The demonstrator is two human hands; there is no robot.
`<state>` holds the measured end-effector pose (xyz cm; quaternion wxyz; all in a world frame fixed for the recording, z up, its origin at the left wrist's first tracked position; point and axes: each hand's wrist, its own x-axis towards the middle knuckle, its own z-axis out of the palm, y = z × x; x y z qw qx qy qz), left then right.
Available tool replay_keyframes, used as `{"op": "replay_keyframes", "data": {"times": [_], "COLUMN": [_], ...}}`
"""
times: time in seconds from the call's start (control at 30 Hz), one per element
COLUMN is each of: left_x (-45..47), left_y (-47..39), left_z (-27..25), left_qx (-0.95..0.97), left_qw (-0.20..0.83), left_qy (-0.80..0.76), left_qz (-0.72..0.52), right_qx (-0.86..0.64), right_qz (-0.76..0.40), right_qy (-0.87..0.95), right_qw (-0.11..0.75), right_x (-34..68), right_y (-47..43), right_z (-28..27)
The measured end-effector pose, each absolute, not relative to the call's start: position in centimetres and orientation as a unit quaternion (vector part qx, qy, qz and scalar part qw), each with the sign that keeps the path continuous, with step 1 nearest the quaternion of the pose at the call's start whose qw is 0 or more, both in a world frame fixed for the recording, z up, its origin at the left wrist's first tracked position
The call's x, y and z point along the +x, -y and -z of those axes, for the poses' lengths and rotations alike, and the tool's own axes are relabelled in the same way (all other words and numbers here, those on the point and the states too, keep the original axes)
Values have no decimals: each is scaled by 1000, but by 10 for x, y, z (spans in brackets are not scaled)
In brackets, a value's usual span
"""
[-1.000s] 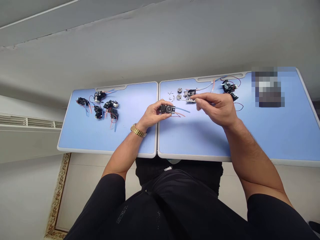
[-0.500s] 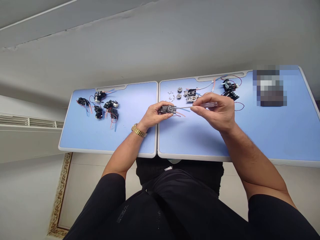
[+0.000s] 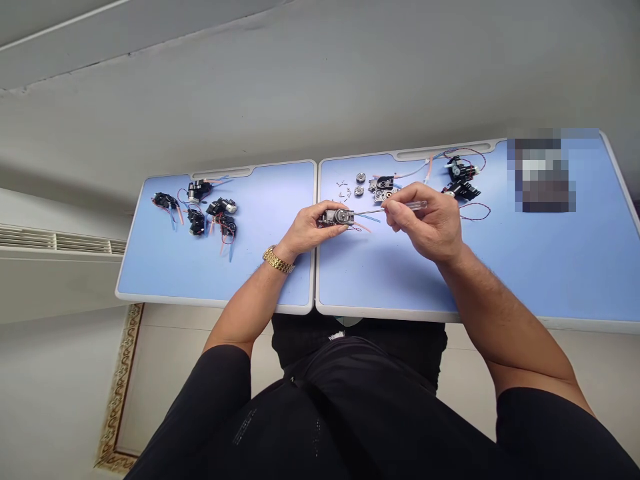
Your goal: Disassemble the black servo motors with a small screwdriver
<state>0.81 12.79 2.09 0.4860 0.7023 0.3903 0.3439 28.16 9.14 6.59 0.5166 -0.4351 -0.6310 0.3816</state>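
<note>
My left hand [image 3: 315, 227], with a gold watch on its wrist, grips a small black and silver motor assembly [image 3: 343, 217] with blue and orange tubes and a red wire. In my right hand [image 3: 425, 220] is a screwdriver [image 3: 369, 212] with a clear handle, lying almost level. Its tip meets the right part of the assembly, though the exact contact spot is too small to make out. Just beyond my hands lie two round metal parts [image 3: 361, 178], scattered screws [image 3: 344, 193] and an opened gear housing [image 3: 384, 195], partly covered by my right hand.
Several black motor assemblies [image 3: 200, 190] with tubes and wires lie on the left table [image 3: 265, 280]. More wired assemblies [image 3: 461, 170] rest on the right table [image 3: 380, 287], with a blurred-out dark object [image 3: 545, 190] farther right. A narrow seam [image 3: 315, 267] divides the tables.
My right hand has shifted slightly left and its grip on the screwdriver has changed, with the fingers curled differently. My left hand holds the motor assembly in nearly the same place.
</note>
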Motion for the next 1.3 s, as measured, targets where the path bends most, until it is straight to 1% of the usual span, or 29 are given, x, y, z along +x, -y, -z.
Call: {"op": "replay_keyframes", "data": {"times": [0.4,0.67,0.83,0.97,1.13,1.3], "left_x": [9,8,9,8,5,4], "left_y": [-127,-127,-127,-128,-129,-131], "left_z": [-23,-24,-24,-22,-19,-16], "left_qx": [707,710,713,729,760,772], "left_qw": [485,486,483,463,413,395], "left_qy": [-385,-384,-384,-378,-376,-387], "left_qz": [-342,-335,-333,-335,-332,-313], "right_qx": [-427,-405,-395,-405,-443,-427], "right_qz": [-385,-333,-306,-269,-250,-204], "right_qy": [636,672,698,718,714,758], "right_qw": [515,523,513,498,481,448], "right_x": [282,284,285,286,287,284], "right_y": [-92,-94,-93,-93,-94,-92], "right_z": [-67,-62,-64,-64,-62,-59]}}
